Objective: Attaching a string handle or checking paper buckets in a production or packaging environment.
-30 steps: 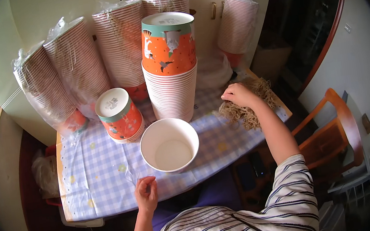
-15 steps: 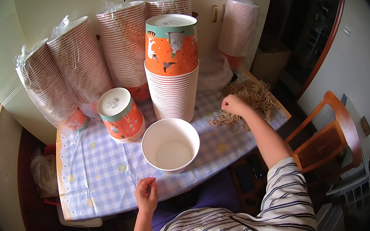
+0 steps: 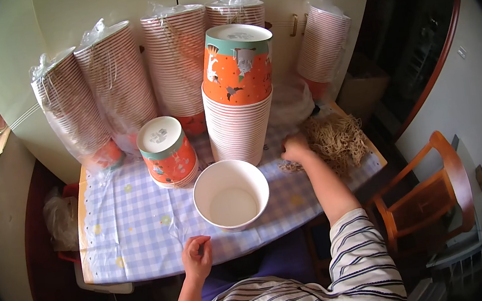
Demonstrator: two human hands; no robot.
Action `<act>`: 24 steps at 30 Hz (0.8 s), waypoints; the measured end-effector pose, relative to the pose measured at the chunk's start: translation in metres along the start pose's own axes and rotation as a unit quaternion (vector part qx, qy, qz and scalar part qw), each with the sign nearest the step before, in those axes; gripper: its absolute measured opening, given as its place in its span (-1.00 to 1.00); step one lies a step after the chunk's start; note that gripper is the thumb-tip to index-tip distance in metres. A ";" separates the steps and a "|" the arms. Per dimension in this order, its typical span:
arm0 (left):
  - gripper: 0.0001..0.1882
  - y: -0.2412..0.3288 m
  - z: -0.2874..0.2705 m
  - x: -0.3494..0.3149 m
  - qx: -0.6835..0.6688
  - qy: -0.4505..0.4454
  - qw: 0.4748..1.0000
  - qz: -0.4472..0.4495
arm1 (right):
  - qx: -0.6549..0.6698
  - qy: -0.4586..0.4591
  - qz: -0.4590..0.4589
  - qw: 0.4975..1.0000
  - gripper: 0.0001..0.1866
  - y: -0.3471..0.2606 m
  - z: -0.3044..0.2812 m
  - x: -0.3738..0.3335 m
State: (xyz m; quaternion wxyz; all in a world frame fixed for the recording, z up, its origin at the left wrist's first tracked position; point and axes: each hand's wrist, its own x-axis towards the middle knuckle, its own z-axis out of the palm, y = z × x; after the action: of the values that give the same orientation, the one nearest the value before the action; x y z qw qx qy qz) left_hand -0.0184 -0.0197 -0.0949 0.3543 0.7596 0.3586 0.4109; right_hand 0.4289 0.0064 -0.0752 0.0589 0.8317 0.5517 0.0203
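At the table's front edge, my left hand [image 3: 197, 258] is loosely curled, with nothing visible in its fingers. Just beyond it stands a white paper bucket [image 3: 231, 195], mouth up, and its inside looks bare. My right arm reaches forward past this bucket. My right hand [image 3: 295, 147] is closed at the left edge of a tangled heap of tan cords [image 3: 337, 138]; its fingertips are hidden, so what they pinch cannot be made out. Behind the white bucket rises a tall stack of upturned orange-and-green paper buckets [image 3: 238, 75]. A shorter upturned stack [image 3: 168, 152] stands to its left.
Bagged stacks of paper buckets [image 3: 114, 76] line the back of the table, and another bagged stack [image 3: 324, 44] stands at the back right. A blue-checked cloth [image 3: 136, 229] covers the table. To the right is a wooden chair [image 3: 426, 188].
My right hand has shifted left relative to the cord heap, toward the tall stack. My left hand stays near the table's front edge. The whole view has shifted slightly.
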 end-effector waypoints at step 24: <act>-0.92 -0.001 -0.001 0.002 -0.011 -0.006 1.000 0.013 | 0.743 0.268 -0.087 0.606 -0.89 0.084 -0.278 -0.048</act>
State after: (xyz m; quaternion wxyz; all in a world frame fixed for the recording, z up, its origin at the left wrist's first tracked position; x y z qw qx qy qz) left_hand -0.0187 -0.0176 -0.0946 0.3593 0.7625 0.3420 0.4153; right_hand 0.4598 -0.0490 0.2119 -0.7287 0.4947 0.4380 -0.1800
